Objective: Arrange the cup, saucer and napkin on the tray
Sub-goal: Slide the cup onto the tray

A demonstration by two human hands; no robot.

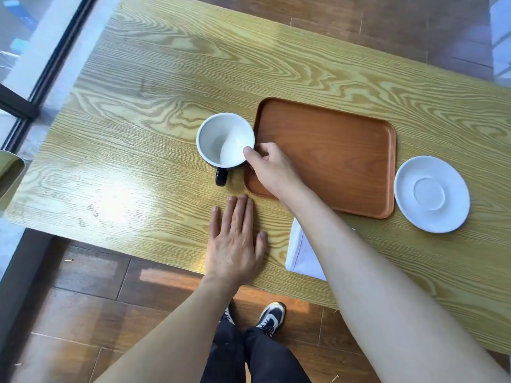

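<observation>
Just left of the tray point(326, 153), your right hand point(272, 168) pinches the cup point(225, 139) by its rim; your left hand point(235, 241) lies flat and spread on the desk point(138, 134). Saucer point(431, 194) and napkin point(302, 252) wait; lift the cup onto the tray next.

Light wood-grain table point(171, 78) (glossy with glare), dark plank floor point(91, 294), glass window point(16, 37) at left

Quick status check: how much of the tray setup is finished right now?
Nothing is placed yet: the tray is bare. In hand: the right hand grips the rim of the cup, which sits on the table just left of the tray. The left hand lies flat on the table. Left to do: cup, saucer to the tray's right, and napkin, partly under the right forearm.
</observation>
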